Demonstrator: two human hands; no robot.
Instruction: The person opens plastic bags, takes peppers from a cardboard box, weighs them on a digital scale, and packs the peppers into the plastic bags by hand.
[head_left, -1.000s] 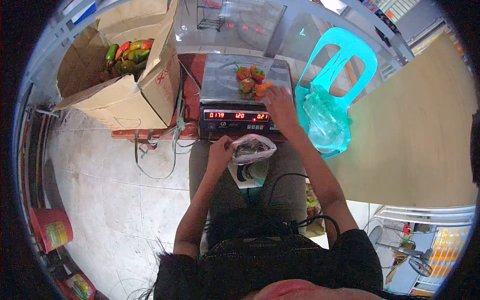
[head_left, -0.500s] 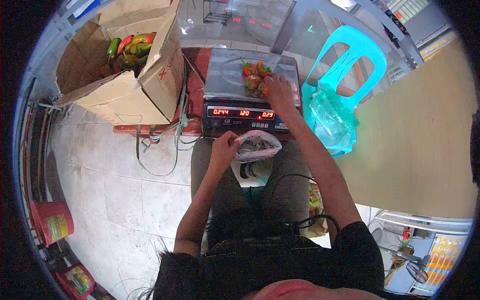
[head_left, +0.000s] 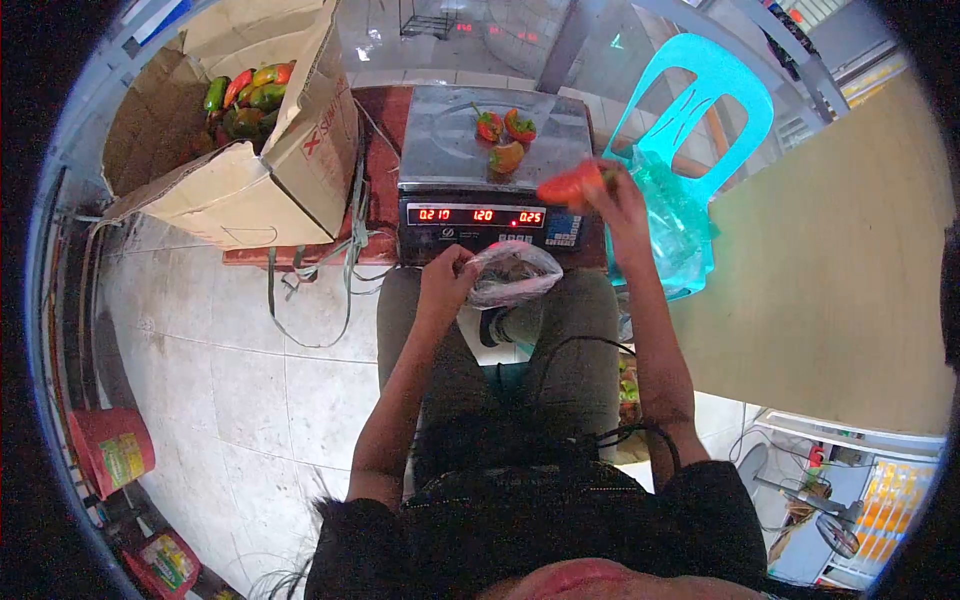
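Note:
A red bell pepper (head_left: 572, 186) is in my right hand (head_left: 622, 205), lifted off the scale's plate toward its front right corner. My left hand (head_left: 447, 275) pinches the rim of a clear plastic bag (head_left: 515, 277), whose mouth gapes upward above my lap. On the digital scale (head_left: 440, 140) lie several more peppers (head_left: 506, 156), red and orange with green stems. The lit red display (head_left: 482, 216) shows 0.210, 1.20 and 0.25. What lies inside the bag is hard to make out.
A cardboard box (head_left: 260, 195) holding green, red and orange peppers (head_left: 245, 95) stands at the left. Right of the scale is a turquoise plastic chair (head_left: 745, 95) with a green plastic bag (head_left: 665, 225) on it. A wooden panel (head_left: 820, 270) fills the right side.
My right hand has picked up a red pepper from the scale and moved right and toward me. The first reading fell from 0.244 to 0.210. My left hand keeps hold of the bag.

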